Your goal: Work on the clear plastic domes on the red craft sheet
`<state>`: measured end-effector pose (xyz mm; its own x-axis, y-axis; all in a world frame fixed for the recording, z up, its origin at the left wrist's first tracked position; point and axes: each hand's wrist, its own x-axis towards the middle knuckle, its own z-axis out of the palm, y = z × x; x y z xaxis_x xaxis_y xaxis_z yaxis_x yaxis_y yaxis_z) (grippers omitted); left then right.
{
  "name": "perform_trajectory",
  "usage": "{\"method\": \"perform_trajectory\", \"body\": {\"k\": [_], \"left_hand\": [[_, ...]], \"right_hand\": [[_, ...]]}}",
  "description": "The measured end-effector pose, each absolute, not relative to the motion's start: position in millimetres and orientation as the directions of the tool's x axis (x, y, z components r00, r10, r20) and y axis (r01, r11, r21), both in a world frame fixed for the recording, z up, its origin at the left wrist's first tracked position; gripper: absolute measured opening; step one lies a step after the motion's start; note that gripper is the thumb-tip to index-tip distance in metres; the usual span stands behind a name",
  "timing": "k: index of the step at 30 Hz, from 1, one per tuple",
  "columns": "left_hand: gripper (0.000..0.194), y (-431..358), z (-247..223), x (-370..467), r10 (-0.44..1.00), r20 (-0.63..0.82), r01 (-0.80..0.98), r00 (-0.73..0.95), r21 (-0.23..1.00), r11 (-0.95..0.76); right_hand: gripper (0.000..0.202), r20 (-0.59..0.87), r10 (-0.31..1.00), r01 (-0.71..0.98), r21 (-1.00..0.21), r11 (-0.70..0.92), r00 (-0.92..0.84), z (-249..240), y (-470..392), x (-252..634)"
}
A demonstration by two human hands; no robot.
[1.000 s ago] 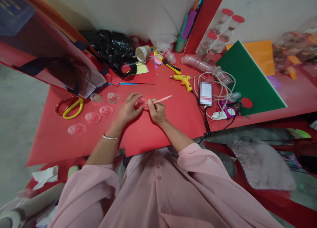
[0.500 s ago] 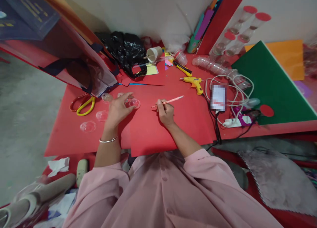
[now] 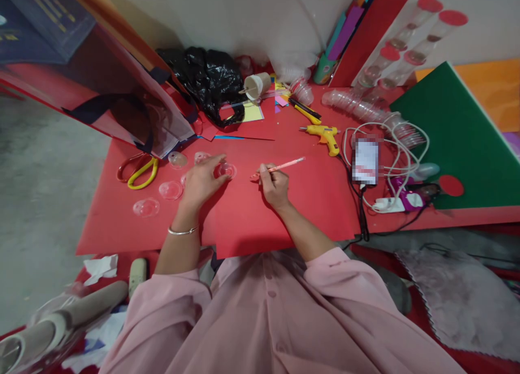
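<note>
My left hand point(image 3: 204, 180) is curved around a small clear plastic dome lid point(image 3: 227, 171), which lies on the red sheet with my thumb and index finger at its rim. More clear dome lids point(image 3: 171, 189) lie left of this hand, one partly hidden behind it. Gripped in my right hand point(image 3: 275, 187) is a slim pinkish pen point(image 3: 288, 163). Its tip points left, close to the red paper point(image 3: 284, 222), a short distance right of the lid. Whether the tip touches the paper is unclear.
Yellow-handled scissors point(image 3: 143, 172) lie at the left. A yellow glue gun point(image 3: 324, 136), a cutter point(image 3: 306, 111), a corded phone point(image 3: 365, 161) and stacked clear cups point(image 3: 365, 109) sit to the right. Behind are a black plastic bag point(image 3: 207, 81) and a cardboard tube point(image 3: 257, 86).
My left hand and the lid have shifted slightly to the right, toward the pen. The right hand keeps its grip on the pen. The whole view has turned a little.
</note>
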<state>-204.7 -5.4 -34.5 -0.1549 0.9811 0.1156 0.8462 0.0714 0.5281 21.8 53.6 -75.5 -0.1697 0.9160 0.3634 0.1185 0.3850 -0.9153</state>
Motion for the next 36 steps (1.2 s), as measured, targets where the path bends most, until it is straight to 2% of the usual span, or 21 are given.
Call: {"method": "perform_trajectory", "body": {"k": [15, 25, 36], "left_hand": [[0.041, -3.9, -34.0, -200.4, 0.988, 0.104, 0.854, -0.115, 0.518, 0.045], [0.039, -3.5, -38.8, -201.0, 0.988, 0.117, 0.86, -0.103, 0.509, 0.03], [0.04, -7.4, -33.2, -194.6, 0.989, 0.087, 0.892, -0.119, 0.447, 0.068]], "right_hand": [[0.05, 0.332, 0.927, 0.071, -0.935, 0.349, -0.176, -76.9, 53.2, 20.1], [0.049, 0.324, 0.929, 0.06, -0.939, 0.339, -0.178, -73.7, 51.3, 21.9], [0.044, 0.234, 0.952, 0.025, -0.97, 0.244, -0.195, -77.6, 53.3, 23.0]]}}
